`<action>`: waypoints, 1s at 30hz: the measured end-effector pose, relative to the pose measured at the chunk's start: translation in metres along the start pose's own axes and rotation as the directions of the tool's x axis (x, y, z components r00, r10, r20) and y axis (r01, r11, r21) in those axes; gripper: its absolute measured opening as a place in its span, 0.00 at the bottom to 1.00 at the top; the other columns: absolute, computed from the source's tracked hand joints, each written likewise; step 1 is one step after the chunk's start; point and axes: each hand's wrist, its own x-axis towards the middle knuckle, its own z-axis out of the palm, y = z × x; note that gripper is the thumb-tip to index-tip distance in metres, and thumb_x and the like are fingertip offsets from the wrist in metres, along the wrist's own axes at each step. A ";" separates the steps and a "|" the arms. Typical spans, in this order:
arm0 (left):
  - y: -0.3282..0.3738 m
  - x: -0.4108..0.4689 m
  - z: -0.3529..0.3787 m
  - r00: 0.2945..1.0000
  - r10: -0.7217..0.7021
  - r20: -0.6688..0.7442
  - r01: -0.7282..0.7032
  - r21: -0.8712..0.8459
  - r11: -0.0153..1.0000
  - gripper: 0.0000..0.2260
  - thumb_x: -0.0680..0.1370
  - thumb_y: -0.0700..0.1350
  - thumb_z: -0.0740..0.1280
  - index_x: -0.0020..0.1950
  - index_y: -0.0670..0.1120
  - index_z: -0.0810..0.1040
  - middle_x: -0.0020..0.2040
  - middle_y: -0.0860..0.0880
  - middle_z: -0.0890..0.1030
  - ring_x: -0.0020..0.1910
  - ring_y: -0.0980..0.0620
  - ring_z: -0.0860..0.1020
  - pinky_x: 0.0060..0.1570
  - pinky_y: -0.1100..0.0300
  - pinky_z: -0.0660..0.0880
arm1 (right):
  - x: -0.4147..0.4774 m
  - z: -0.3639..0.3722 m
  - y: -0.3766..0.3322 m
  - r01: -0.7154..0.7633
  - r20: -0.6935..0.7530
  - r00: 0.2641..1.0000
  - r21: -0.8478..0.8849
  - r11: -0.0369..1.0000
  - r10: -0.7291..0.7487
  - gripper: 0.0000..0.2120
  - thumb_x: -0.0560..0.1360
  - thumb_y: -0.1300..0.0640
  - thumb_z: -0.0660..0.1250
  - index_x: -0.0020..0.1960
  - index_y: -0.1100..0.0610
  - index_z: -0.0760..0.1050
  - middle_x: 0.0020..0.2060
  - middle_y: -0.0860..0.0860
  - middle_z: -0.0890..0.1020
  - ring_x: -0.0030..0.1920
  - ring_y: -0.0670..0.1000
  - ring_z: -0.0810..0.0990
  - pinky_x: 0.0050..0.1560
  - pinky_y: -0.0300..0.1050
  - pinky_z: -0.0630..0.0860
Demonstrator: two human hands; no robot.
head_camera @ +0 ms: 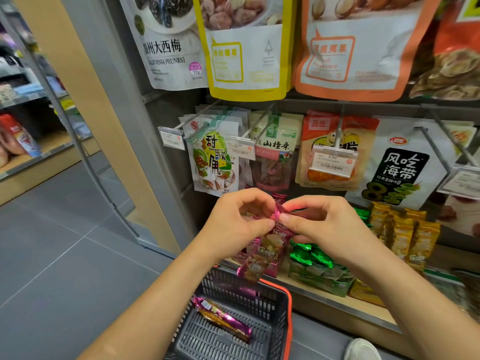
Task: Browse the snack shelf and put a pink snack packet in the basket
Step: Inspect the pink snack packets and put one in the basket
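Pinching the top end of a pink snack packet (265,250), the fingertips (268,224) of the left hand (241,219) and the right hand (319,224) meet tip to tip. The other fingers are curled in. The packet hangs down from them, right above the far edge of the basket (233,287), not inside it.

A second pink packet (223,319) lies flat on the bottom of the basket. The basket is dark grey with holes in its sides and an orange rim. The left arm crosses over its near corner and hides that part.

Left of the basket is a floor (65,242) of big grey tiles. A white shoe (362,349) shows just right of the basket.

Behind the basket runs a wooden shelf (337,300). Green packets (311,258) sit on it, and gold packets (405,229) stand further right. High above the basket, snack bags (215,162) hang on metal hooks with white price tags (333,162). The hands hide what sits on the shelf right behind them.
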 end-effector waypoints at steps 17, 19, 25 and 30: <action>-0.147 0.030 -0.020 0.931 -0.364 -0.012 0.235 0.784 0.574 0.18 0.77 0.40 0.62 0.67 0.48 0.77 0.66 0.47 0.75 0.65 0.45 0.73 0.64 0.54 0.71 | 0.044 0.043 -0.004 0.406 -0.321 0.811 -0.291 0.866 -0.488 0.14 0.78 0.60 0.67 0.62 0.49 0.76 0.52 0.38 0.81 0.55 0.35 0.79 0.58 0.35 0.76; -0.146 0.026 -0.024 0.931 -0.364 0.001 0.236 0.760 0.606 0.17 0.76 0.39 0.63 0.62 0.50 0.80 0.63 0.49 0.78 0.62 0.48 0.76 0.61 0.55 0.73 | 0.065 0.057 0.008 0.360 -0.294 0.838 -0.335 0.871 -0.459 0.13 0.78 0.60 0.67 0.61 0.53 0.79 0.52 0.41 0.81 0.54 0.37 0.79 0.59 0.34 0.74; -0.151 0.017 -0.026 0.951 -0.310 0.021 0.218 0.666 0.713 0.18 0.74 0.34 0.63 0.59 0.49 0.82 0.58 0.49 0.80 0.60 0.50 0.76 0.62 0.55 0.71 | 0.119 0.086 0.060 0.135 -0.174 0.946 -0.557 0.819 -0.274 0.12 0.79 0.55 0.65 0.59 0.56 0.81 0.53 0.51 0.79 0.51 0.48 0.76 0.56 0.41 0.72; -0.160 0.016 -0.024 0.971 -0.202 -0.127 0.236 0.616 0.751 0.14 0.75 0.37 0.68 0.57 0.51 0.72 0.57 0.52 0.73 0.52 0.52 0.75 0.50 0.60 0.71 | 0.138 0.101 0.093 0.002 -0.098 0.989 -0.737 0.676 -0.109 0.05 0.79 0.52 0.64 0.50 0.53 0.76 0.43 0.51 0.82 0.45 0.55 0.80 0.45 0.51 0.78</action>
